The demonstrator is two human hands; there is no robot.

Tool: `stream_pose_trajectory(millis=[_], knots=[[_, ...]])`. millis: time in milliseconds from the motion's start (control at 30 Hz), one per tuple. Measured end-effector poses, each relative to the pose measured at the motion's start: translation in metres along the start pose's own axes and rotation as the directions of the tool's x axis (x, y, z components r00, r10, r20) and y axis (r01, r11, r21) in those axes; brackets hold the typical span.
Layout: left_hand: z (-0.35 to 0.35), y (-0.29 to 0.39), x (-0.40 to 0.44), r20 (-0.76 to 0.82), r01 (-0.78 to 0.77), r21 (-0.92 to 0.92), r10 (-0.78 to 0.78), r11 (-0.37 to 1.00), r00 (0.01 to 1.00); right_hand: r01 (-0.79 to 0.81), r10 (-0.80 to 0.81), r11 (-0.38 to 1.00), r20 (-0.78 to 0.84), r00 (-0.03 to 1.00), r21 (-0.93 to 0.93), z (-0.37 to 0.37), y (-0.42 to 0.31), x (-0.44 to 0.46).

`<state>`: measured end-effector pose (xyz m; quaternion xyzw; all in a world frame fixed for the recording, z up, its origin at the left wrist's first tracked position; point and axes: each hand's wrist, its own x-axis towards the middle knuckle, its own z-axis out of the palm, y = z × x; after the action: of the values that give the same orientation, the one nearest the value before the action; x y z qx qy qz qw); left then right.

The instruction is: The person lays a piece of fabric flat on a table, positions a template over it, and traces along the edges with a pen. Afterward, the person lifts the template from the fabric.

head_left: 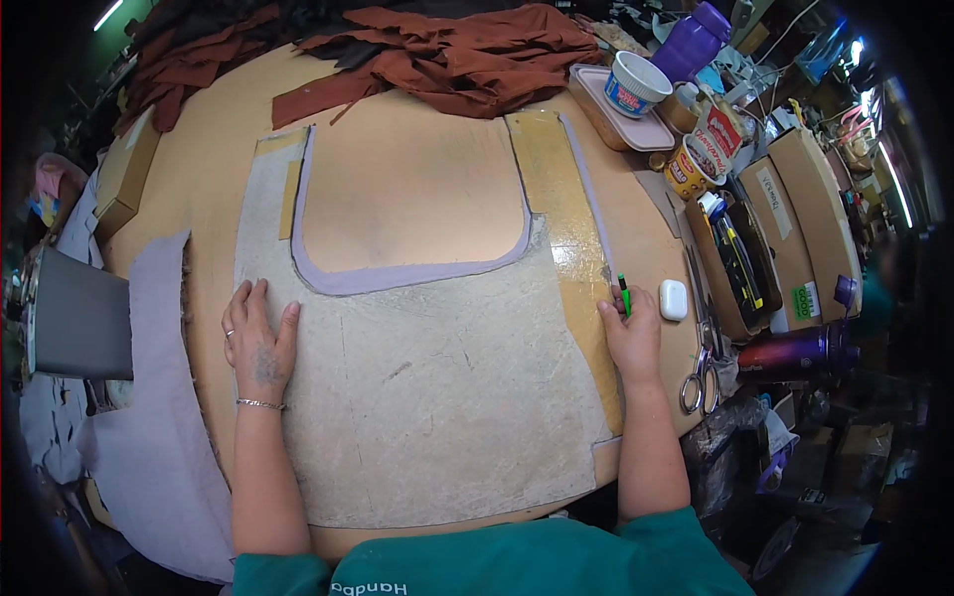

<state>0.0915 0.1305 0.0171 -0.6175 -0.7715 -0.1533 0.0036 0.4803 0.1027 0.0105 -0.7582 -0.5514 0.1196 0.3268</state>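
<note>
A large worn greyish pattern template (437,397) with a U-shaped cutout lies flat, with yellow tape (571,263) along its right side. Lavender fabric (417,276) shows beneath it, around the cutout and along the right edge. My left hand (260,343) rests with fingers apart on the template's left edge. At the right edge, my right hand (633,333) is closed around a green pen (624,298), held nearly upright. Whether the pen's tip touches the fabric is hidden by the fingers.
Rust-brown material (467,60) is heaped at the table's far side. Scissors (702,382), a white earbud case (673,300) and a box of pens (733,258) lie to the right. More lavender fabric (159,437) hangs over the left edge, near a grey panel (81,313).
</note>
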Motion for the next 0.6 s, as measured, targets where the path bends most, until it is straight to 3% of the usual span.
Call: stream_pose_trajectory(millis=[600], knots=[[-0.0022,0.0020,0.0081,0.026,0.008,-0.039,-0.007,0.999,1.000,0.017,-0.014,0.998,-0.051,0.999,0.054,0.0050,0.0031,-0.0053]])
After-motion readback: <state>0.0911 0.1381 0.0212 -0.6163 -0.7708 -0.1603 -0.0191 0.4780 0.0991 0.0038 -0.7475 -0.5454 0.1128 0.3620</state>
